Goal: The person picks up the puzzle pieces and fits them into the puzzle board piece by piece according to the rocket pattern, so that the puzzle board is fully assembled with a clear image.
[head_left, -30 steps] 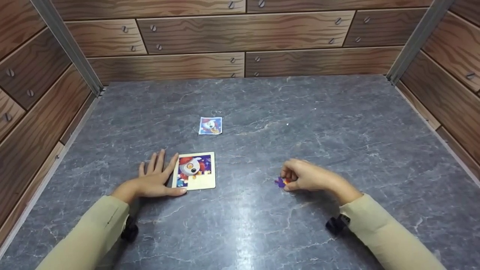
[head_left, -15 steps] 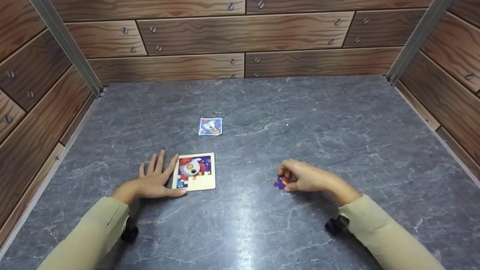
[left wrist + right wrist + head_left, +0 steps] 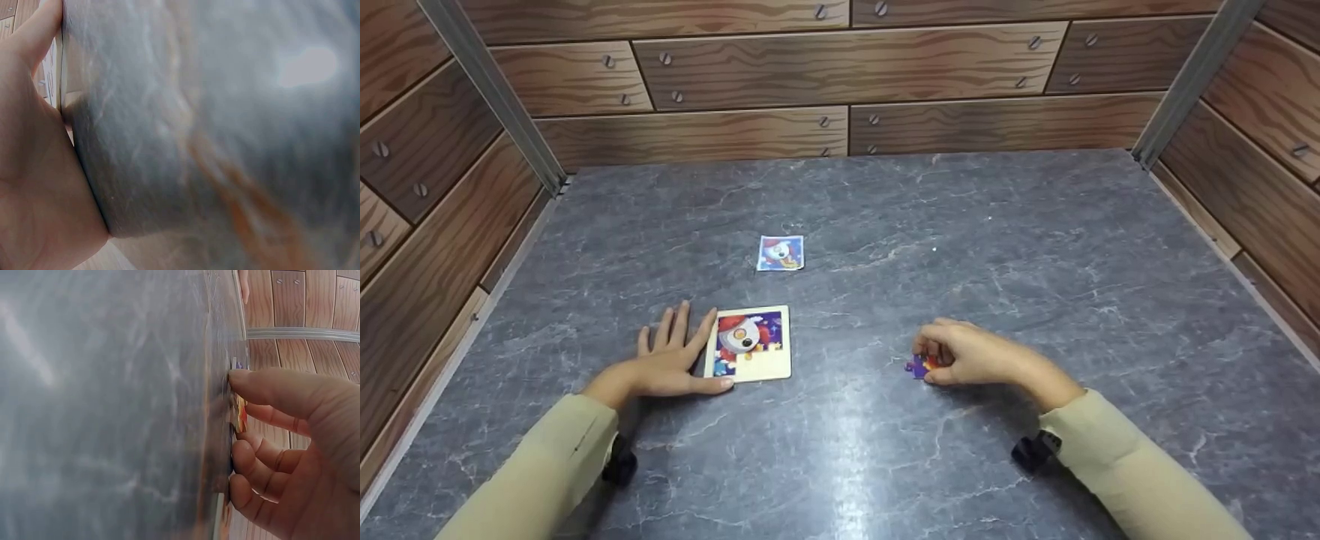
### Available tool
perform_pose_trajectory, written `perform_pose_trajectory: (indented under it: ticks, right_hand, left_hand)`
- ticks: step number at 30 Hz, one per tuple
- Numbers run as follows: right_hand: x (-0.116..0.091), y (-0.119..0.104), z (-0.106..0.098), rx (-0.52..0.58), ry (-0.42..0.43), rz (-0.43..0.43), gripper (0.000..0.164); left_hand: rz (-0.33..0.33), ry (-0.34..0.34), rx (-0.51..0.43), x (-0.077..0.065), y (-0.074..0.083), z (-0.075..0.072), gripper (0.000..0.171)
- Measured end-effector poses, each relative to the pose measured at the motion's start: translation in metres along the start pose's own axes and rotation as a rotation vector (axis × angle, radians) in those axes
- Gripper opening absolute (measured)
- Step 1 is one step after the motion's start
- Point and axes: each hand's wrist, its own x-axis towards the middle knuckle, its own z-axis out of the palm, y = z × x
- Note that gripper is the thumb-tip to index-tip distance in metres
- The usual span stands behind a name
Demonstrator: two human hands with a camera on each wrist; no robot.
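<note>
My left hand [image 3: 671, 364] lies flat with fingers spread along the left side of a small wooden puzzle board [image 3: 765, 365]. Its thumb and index finger touch the board's lower and upper left corners. On the board, a cartoon picture fills the top and left, while the lower right shows bare wood. To the right, my right hand [image 3: 971, 351] pinches a purple and orange puzzle piece [image 3: 919, 367] at the tabletop. In the right wrist view, curled fingers and the thumb close around the colourful piece [image 3: 241, 413], which is partly hidden.
A small square picture card [image 3: 781, 253] with a similar cartoon lies behind the board. The grey marbled tabletop [image 3: 1035, 247] is bounded by wood-patterned walls [image 3: 847, 71] at the back and sides. Black wrist devices [image 3: 1035, 450] sit at both cuffs.
My right hand has shifted slightly left, and the puzzle piece has turned a little in its fingers. My left hand and the board have stayed in place.
</note>
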Motion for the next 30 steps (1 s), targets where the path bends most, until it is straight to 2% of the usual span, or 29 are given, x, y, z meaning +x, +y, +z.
perform_pose_trajectory:
  ticks: [4, 15, 23, 30]
  right_hand:
    - [0.001, -0.002, -0.001, 0.020, 0.020, -0.027, 0.024]
    - [0.009, -0.010, -0.001, 0.172, 0.112, -0.062, 0.029]
    - [0.022, -0.020, 0.005, 0.278, 0.183, -0.082, 0.030]
    - [0.037, -0.031, 0.010, 0.355, 0.213, -0.097, 0.031]
  left_hand:
    - [0.001, -0.006, -0.004, -0.001, 0.001, 0.000, 0.113]
    - [0.001, -0.001, -0.010, -0.001, 0.000, 0.000, 0.113]
    - [-0.013, -0.003, 0.011, 0.001, -0.001, 0.002, 0.116]
    - [0.005, 0.006, 0.013, -0.001, 0.000, 0.000, 0.113]
